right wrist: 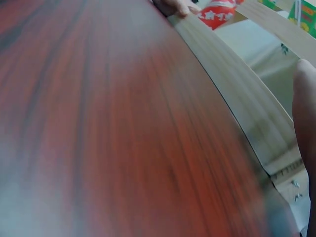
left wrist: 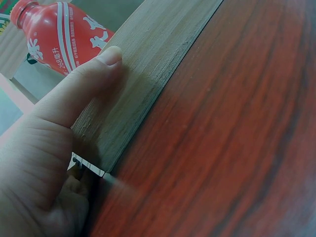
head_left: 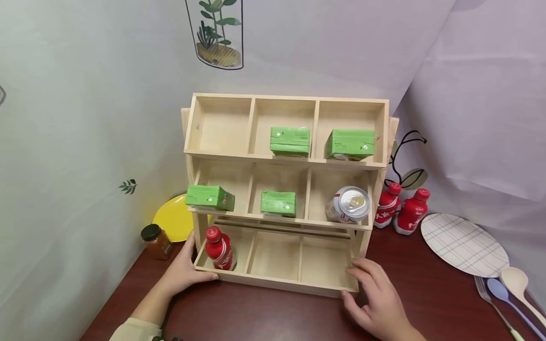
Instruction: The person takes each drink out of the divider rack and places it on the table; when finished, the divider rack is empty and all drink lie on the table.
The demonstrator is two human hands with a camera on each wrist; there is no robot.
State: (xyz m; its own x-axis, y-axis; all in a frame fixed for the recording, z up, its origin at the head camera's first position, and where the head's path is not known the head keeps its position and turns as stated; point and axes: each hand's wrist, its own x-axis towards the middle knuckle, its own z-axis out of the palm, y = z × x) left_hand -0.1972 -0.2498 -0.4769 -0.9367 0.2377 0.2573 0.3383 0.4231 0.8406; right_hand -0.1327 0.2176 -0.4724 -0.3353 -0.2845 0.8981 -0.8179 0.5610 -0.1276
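Observation:
A three-tier wooden rack [head_left: 273, 280] stands on the table, each tier split into three compartments. My left hand [head_left: 184, 267] grips the bottom tier's front left corner, its thumb [left wrist: 89, 74] flat on the front board. Right beside that thumb, a red bottle [head_left: 219, 251] stands in the bottom left compartment. At the front right corner is my right hand [head_left: 375, 298], fingers relaxed and apart, fingertips right at the rim. Green cartons sit above: two on the top tier, one carton [head_left: 210, 197] at middle left and another [head_left: 278, 203] at middle centre. A can [head_left: 350, 204] stands at middle right.
Left of the rack are a dark-lidded jar [head_left: 156, 241] and a yellow plate [head_left: 174, 219]. To the right stand two red bottles [head_left: 411, 211], a checked plate [head_left: 465, 244], a fork [head_left: 490, 300] and spoons [head_left: 515, 283]. A pale cloth wall hangs behind.

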